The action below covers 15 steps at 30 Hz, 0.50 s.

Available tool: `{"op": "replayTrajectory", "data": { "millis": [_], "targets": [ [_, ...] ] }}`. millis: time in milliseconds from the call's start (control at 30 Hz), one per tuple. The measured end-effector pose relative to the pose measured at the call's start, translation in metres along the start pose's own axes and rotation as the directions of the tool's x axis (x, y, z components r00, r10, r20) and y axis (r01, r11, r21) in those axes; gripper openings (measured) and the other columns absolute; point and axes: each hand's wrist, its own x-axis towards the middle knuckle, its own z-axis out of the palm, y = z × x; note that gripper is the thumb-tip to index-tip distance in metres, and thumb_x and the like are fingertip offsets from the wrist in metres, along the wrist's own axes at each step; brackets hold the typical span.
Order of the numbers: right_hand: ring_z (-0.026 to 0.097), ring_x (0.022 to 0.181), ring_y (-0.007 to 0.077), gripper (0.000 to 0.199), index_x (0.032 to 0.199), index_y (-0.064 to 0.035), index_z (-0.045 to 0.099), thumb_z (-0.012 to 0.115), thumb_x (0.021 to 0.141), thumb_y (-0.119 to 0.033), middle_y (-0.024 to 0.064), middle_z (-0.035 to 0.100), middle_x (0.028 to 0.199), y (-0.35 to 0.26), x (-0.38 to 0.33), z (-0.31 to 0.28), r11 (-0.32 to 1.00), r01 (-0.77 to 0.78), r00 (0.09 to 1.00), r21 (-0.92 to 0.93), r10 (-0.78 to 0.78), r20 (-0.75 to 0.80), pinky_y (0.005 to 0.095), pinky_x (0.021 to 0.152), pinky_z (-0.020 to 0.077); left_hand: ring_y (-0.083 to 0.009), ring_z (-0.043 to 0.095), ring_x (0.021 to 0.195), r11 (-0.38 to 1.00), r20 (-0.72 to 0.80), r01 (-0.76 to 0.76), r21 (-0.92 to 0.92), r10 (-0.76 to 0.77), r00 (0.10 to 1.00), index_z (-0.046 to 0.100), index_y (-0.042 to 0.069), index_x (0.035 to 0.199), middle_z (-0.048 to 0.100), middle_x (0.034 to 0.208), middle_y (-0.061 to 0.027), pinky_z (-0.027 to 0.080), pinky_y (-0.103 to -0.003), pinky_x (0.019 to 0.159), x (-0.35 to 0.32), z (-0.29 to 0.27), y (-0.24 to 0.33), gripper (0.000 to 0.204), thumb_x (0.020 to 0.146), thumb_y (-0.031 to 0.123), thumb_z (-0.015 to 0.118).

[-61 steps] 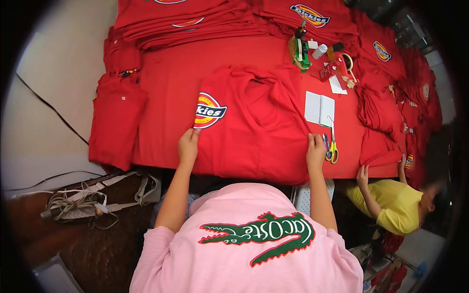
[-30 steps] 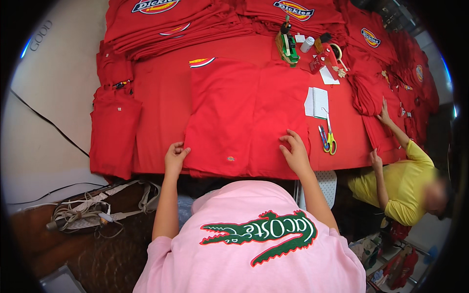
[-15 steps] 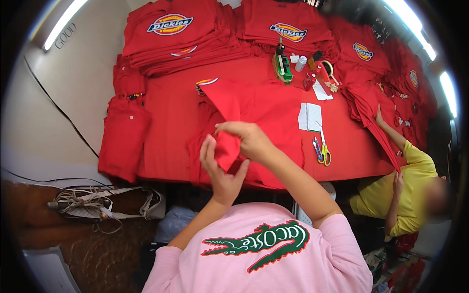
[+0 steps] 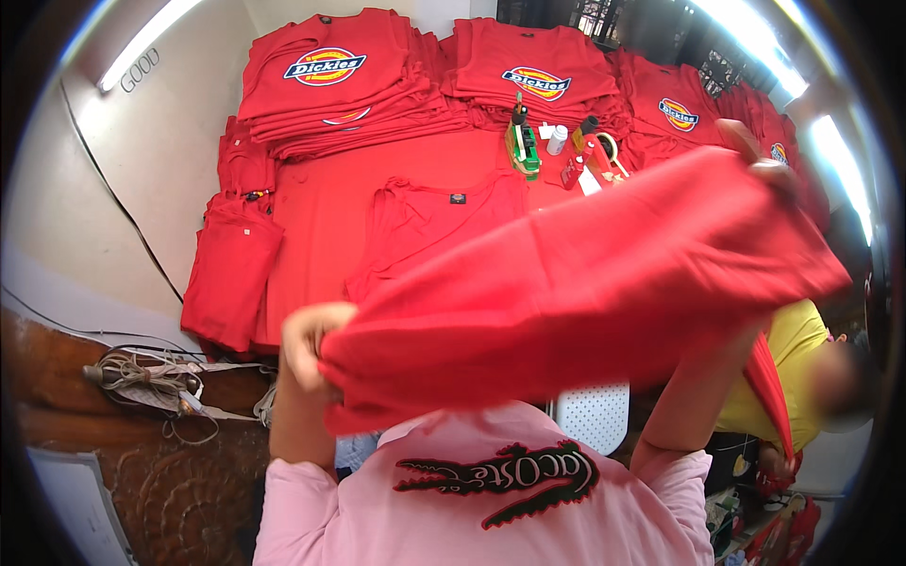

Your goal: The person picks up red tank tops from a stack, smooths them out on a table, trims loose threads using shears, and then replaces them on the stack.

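A red shirt is stretched sideways in the air above the table's front edge, partly blurred by motion. My left hand grips its lower left end, fingers curled round the cloth. Up at the far right, my right hand holds the other end, its fingertips partly hidden behind the fabric. Beneath, a red sleeveless top with a small dark neck label lies flat on the red-covered table; the raised shirt hides its lower part.
Stacks of red shirts with printed logos line the back. A green tape dispenser, a white bottle and a red tape dispenser stand mid-table. Folded red garments lie left. A co-worker in a yellow shirt is at right.
My hands have moved far apart, left hand leftward and right hand up to the right. The shirt is lifted and spread between them, uncovering the top beneath and hiding the scissors and notebook.
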Motion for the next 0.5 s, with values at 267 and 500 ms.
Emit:
{"op": "replayTrajectory", "data": {
  "millis": [267,500],
  "targets": [
    [0.058,0.131,0.0349,0.021,0.087,-0.0059,0.056,0.053,0.102,-0.02,0.0258,0.049,0.154,0.058,0.037,-0.076,0.904,-0.199,0.978,0.379,0.205,0.023,0.0485,0.106,0.053,-0.024,0.069,0.082,0.053,-0.023,-0.049,0.997,0.877,0.479,0.068,0.004,0.097,0.073,0.097,-0.0084,0.057,-0.04,0.083,0.117,-0.034,0.071,0.016,0.083,-0.004,0.067],
    [0.056,0.136,0.0333,0.024,0.072,-0.0032,0.057,0.057,0.094,-0.013,0.0259,0.054,0.149,0.066,-0.025,-0.086,0.982,0.043,0.97,-0.183,0.003,0.243,0.0469,0.113,0.0456,-0.0242,0.072,0.093,-0.086,0.145,-0.146,0.985,0.877,0.458,0.068,0.008,0.096,0.073,0.093,-0.0054,0.044,-0.051,0.113,0.043,-0.035,0.029,0.008,0.092,0.015,0.068]
  ]
}}
